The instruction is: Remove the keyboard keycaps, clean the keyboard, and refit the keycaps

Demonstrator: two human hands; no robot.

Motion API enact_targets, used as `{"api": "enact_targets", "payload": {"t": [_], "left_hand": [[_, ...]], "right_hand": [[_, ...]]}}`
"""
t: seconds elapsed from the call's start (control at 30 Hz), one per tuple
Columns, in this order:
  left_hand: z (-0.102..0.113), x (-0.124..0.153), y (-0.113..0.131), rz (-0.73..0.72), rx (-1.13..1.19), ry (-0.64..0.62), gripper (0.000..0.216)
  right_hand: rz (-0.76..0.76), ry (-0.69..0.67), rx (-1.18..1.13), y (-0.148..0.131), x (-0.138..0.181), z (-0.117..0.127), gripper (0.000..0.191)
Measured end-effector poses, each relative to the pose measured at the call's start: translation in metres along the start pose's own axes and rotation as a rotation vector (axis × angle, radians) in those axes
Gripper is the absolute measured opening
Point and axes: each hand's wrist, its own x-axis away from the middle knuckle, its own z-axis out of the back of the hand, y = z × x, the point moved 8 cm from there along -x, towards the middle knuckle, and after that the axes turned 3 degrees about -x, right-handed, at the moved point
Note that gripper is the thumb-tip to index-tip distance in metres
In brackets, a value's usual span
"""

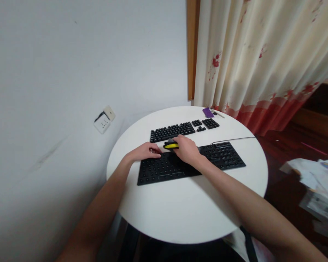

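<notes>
A black keyboard with its keycaps off lies on the round white table. At its back left edge, my left hand grips the frame, fingers curled behind and thumb on top. Over the middle of the keyboard, my right hand is closed on a black-and-yellow handheld tool. The tool's working end cannot be made out. Behind the keyboard, loose black keycaps stand in rows in their layout, with a separate number-pad block to the right.
A purple packet and a thin pale stick lie at the table's back right. From the keyboard a cable runs off to the right. A wall with a socket borders the left; a patterned curtain hangs behind.
</notes>
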Motion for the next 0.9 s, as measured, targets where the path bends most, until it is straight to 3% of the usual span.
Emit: {"api": "enact_targets", "payload": {"t": [0.07, 0.13, 0.33, 0.4, 0.57, 0.63, 0.8, 0.9], "left_hand": [[0.000, 0.000, 0.001, -0.008, 0.011, 0.000, 0.022], [0.001, 0.000, 0.002, -0.009, 0.026, 0.011, 0.021], [0.001, 0.000, 0.001, 0.018, 0.012, 0.010, 0.029], [0.000, 0.000, 0.001, 0.019, -0.005, 0.008, 0.031], [-0.001, -0.001, -0.001, -0.007, 0.031, 0.000, 0.024], [0.000, -0.001, -0.002, -0.011, 0.036, 0.004, 0.023], [0.000, -0.001, -0.002, -0.001, 0.005, 0.012, 0.029], [0.001, 0.000, -0.001, 0.007, 0.004, 0.014, 0.030]], "right_hand": [[0.144, -0.099, -0.018, -0.023, 0.006, -0.012, 0.023], [0.185, -0.178, -0.005, -0.032, 0.009, -0.022, 0.025], [-0.164, -0.069, 0.101, 0.016, -0.002, -0.008, 0.025], [-0.182, -0.039, 0.091, 0.021, -0.003, -0.003, 0.024], [0.122, -0.111, 0.034, -0.018, 0.002, -0.017, 0.023], [0.151, -0.130, 0.043, -0.023, 0.003, -0.021, 0.023], [-0.150, -0.073, 0.104, 0.019, -0.003, -0.009, 0.024], [-0.151, -0.043, 0.081, 0.021, -0.004, -0.002, 0.023]]}}
